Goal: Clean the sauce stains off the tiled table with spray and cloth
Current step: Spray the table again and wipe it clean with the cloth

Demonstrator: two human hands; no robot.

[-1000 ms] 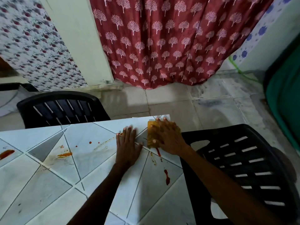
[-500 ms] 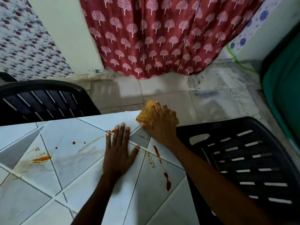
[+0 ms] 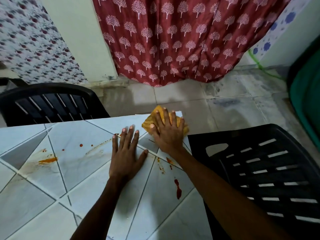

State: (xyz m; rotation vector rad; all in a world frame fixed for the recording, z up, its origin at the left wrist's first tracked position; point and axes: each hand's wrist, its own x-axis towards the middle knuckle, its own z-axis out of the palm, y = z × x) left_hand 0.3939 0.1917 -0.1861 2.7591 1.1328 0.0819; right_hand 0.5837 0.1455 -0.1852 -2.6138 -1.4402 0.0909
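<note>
Moved: cloth (image 3: 180, 126) stays at the counter (image 3: 43, 201) corner since earlier.
Right hand (image 3: 167, 134): flat, pressing cloth.
Left hand (image 3: 127, 156): splayed, empty.
Stains (image 3: 177, 188): nearby.

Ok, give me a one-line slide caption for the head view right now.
Right hand presses a yellow cloth at the tiled table's far corner, left hand flat beside it, sauce stains remaining.

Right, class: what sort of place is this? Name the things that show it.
Probably a room in a home, perhaps a dining corner: a tiled table with black plastic chairs beside it, a tree-print curtain hanging to the tiled floor.
</note>
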